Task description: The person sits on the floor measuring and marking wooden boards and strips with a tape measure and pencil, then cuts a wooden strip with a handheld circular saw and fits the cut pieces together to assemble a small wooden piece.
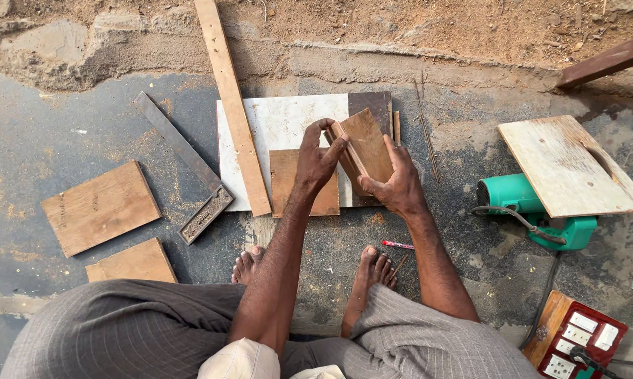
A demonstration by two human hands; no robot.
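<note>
wood block (369, 147) sits clasped between my hands, long axis running up-left, left hand (318, 165) gripping its near-left edge, right hand (394, 186) cupping beneath.

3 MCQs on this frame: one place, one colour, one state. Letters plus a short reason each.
1. Where does the try square lie?
A. left of the white board
B. on the green power tool
C. by the socket board

2. What colour is the pencil by the foot?
A. blue
B. red
C. yellow

3. The small wood pieces are:
A. flat on the ground
B. held in both hands
C. under the long strip

Key: 1 A, it lies beside the board's left edge. 2 B, its body is red. 3 B, left hand and right hand grip them.
</note>
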